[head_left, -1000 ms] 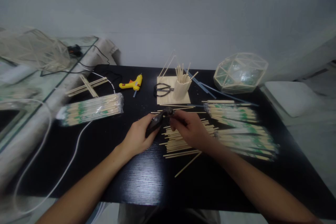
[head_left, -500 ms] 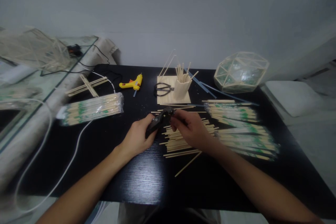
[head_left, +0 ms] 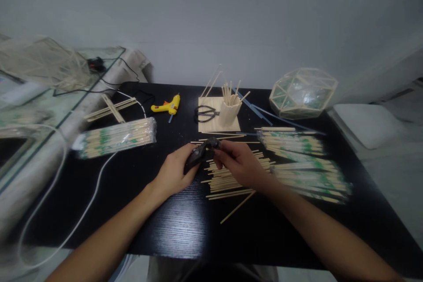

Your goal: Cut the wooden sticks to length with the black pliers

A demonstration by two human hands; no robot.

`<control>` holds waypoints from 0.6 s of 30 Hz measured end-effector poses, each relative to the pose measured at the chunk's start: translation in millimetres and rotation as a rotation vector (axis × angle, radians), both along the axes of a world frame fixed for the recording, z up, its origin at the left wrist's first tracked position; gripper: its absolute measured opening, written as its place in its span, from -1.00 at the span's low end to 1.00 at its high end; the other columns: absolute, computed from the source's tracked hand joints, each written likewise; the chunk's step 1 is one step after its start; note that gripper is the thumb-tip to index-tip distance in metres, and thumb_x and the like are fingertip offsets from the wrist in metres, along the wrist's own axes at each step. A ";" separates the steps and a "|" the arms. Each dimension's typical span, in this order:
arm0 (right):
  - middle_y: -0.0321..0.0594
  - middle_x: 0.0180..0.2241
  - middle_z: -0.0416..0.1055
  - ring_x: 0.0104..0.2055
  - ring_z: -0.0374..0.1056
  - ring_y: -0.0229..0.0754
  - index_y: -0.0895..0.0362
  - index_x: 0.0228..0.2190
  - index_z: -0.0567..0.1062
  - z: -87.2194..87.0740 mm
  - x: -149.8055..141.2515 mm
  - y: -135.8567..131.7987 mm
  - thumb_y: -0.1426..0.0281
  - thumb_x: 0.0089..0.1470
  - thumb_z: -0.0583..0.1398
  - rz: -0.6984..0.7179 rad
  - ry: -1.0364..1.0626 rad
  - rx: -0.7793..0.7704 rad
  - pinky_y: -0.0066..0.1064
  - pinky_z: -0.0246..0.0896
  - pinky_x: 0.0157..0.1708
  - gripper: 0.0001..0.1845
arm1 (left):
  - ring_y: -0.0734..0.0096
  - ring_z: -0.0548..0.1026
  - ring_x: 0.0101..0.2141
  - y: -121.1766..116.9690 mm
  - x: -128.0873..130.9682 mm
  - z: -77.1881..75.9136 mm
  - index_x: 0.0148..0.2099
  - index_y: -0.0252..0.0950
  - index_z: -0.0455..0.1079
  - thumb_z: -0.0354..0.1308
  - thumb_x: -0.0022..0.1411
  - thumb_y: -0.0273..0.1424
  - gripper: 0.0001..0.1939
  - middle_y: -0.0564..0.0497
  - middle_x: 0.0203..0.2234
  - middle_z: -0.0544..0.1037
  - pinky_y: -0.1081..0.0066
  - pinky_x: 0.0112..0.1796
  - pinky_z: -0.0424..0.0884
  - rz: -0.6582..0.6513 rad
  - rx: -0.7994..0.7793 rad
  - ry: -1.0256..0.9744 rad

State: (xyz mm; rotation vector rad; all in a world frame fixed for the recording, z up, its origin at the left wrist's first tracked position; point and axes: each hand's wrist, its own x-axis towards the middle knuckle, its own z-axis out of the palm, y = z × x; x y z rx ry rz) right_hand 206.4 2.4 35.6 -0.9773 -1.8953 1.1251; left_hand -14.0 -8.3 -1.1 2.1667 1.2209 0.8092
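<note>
My left hand (head_left: 175, 169) is wrapped around a black hand tool (head_left: 194, 157) with a bent head, held over the middle of the table; its exact kind is not clear. My right hand (head_left: 239, 163) is closed in a pinch right at the tool's head. Whatever lies between those fingertips is hidden or too small to name. Beneath the right hand, a loose pile of thin wooden sticks (head_left: 224, 180) is spread on the black tabletop. One single stick (head_left: 237, 208) lies at a slant nearer to me.
Behind the hands, a wooden board (head_left: 206, 126) bears black-handled scissors (head_left: 205, 113) and a stick holder (head_left: 228, 114). A yellow glue gun (head_left: 167, 105) and a wrapped stick pack (head_left: 119, 136) lie left. More packs (head_left: 307, 172) and a faceted stick-framed shape (head_left: 304, 92) sit right.
The black tool has turned slightly between my hands, its head shifting a little. Both hands stay in nearly the same place, and the sticks lie as before.
</note>
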 end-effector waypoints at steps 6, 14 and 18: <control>-0.36 -0.57 0.28 -0.51 0.18 -0.32 0.13 -0.55 0.35 2.2 -1.6 -1.0 0.38 0.31 0.12 -0.019 -0.006 0.046 -0.48 0.07 -0.43 -0.64 | 0.31 0.56 -0.16 -0.6 -0.7 -0.5 0.10 -0.26 0.38 0.09 0.32 -0.47 -0.69 -0.05 -0.13 0.59 0.38 -0.08 0.46 -0.001 0.053 -0.019; -0.35 -0.52 0.43 -0.49 0.27 -0.31 0.13 -0.48 0.45 3.8 -3.5 -5.3 0.43 0.25 0.19 -0.089 0.029 0.104 -0.48 0.16 -0.40 -0.76 | 0.30 0.57 -0.17 -1.6 0.3 0.1 0.09 -0.26 0.38 0.09 0.33 -0.45 -0.70 -0.06 -0.14 0.59 0.36 -0.10 0.47 0.020 0.043 -0.014; -0.33 -0.52 0.47 -0.50 0.31 -0.30 0.13 -0.48 0.48 3.3 -3.9 -5.7 0.40 0.25 0.21 -0.105 0.033 0.078 -0.47 0.19 -0.40 -0.76 | 0.29 0.56 -0.18 -1.2 0.3 -1.0 0.10 -0.26 0.38 0.09 0.33 -0.46 -0.70 -0.06 -0.15 0.59 0.34 -0.11 0.47 0.016 0.039 -0.008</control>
